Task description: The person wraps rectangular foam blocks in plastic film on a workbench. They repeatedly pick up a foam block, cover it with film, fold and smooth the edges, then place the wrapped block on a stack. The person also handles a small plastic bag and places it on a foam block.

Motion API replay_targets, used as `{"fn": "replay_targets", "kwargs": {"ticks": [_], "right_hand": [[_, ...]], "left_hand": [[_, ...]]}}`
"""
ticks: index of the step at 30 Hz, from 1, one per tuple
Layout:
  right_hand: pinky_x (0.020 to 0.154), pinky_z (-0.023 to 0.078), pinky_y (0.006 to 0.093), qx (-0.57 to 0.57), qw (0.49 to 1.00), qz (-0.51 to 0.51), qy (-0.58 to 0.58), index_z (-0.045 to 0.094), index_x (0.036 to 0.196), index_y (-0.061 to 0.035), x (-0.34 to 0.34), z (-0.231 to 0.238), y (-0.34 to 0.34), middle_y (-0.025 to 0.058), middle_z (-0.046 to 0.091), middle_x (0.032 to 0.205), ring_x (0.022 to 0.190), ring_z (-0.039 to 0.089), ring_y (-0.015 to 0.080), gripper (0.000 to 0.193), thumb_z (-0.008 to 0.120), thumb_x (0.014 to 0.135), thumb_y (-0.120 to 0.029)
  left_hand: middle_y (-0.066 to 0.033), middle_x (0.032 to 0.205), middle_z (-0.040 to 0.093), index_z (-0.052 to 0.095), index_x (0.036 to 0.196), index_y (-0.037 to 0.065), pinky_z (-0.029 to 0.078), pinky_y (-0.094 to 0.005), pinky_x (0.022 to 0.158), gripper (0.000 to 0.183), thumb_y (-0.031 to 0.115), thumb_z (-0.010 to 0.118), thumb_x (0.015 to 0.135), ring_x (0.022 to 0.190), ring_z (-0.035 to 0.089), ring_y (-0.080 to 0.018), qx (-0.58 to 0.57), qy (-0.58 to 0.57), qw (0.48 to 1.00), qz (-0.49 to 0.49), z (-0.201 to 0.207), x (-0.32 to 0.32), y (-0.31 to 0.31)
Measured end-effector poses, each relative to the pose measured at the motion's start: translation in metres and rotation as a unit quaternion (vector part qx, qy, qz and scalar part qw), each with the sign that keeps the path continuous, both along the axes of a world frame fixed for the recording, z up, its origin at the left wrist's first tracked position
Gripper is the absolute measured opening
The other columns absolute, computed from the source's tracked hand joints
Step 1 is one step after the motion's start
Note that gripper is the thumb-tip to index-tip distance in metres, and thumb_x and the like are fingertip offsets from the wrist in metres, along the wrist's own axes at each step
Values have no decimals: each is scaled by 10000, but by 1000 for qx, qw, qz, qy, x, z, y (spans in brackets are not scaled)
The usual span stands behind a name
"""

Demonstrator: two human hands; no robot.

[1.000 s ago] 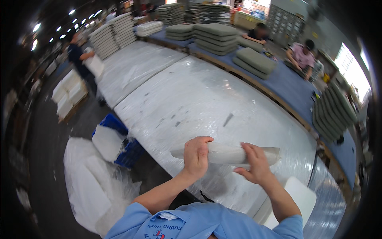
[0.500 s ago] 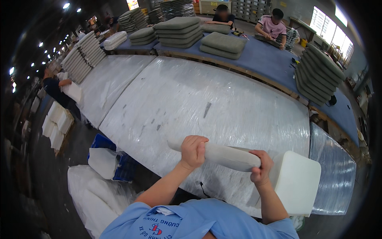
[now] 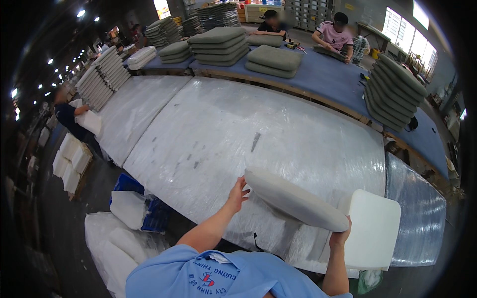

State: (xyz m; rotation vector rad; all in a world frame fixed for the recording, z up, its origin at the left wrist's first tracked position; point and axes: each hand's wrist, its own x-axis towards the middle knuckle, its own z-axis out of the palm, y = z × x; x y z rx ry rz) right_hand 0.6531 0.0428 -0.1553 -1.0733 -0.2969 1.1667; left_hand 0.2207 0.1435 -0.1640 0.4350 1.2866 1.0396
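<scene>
A light grey cushion (image 3: 296, 199) stands tilted on its edge above the plastic-covered table, its long side slanting down to the right. My right hand (image 3: 341, 232) grips its lower right end, fingers partly hidden behind it. Beside the cushion's left end is my left hand (image 3: 238, 192), fingers apart and holding nothing; whether the fingertips touch the cover I cannot tell. Just right of my right hand, a white foam pad (image 3: 375, 228) with rounded corners lies flat on the table.
The table (image 3: 208, 129) is wrapped in clear film. Beyond it, a blue worktable (image 3: 328, 82) bears stacks of grey-green cushions (image 3: 395, 92); two people sit there. At left, a person (image 3: 74, 116) holds white foam. A blue crate (image 3: 156, 213) and plastic-bagged white pieces (image 3: 117, 248) stand lower left.
My left hand has let go of the cushion and opened. The cushion has swung upright onto its edge, its left end raised. My right hand has moved slightly right and nearer me.
</scene>
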Motion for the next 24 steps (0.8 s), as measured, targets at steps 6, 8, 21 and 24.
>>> {"fn": "replay_targets", "kwargs": {"ticks": [6,8,21,24], "right_hand": [[1154,394,405,-35,994,99,13,707,1109,18,-19,26,-9,180,639,1389,1295,577,281,389,468,1038,-280],[1162,392,410,-36,994,106,8,714,1134,34,-31,34,-20,189,641,1376,1308,573,291,418,463,1042,-287],[1141,418,419,-67,978,196,-6,724,1144,12,-144,28,-83,184,664,1364,1326,564,290,375,625,987,-314],[1101,455,399,-152,902,381,-135,697,1277,-8,-135,46,-83,154,650,1391,1265,601,250,415,662,970,-286]], "left_hand": [[-67,1448,612,573,1449,129,363,-508,1159,656,619,388,1054,1330,544,-295,45,-155,985,57,-4,-9,17],[-67,1347,665,633,1354,138,411,-453,1122,566,571,423,1055,1277,580,-260,13,-180,978,106,3,-12,17],[-98,1604,410,727,1204,66,340,-401,1177,334,271,605,969,1428,428,-253,-25,-103,990,-89,63,-199,-167],[-119,1679,330,699,1293,32,223,-392,1252,371,245,575,1017,1528,319,-241,-8,41,960,-276,50,-221,-195]]}}
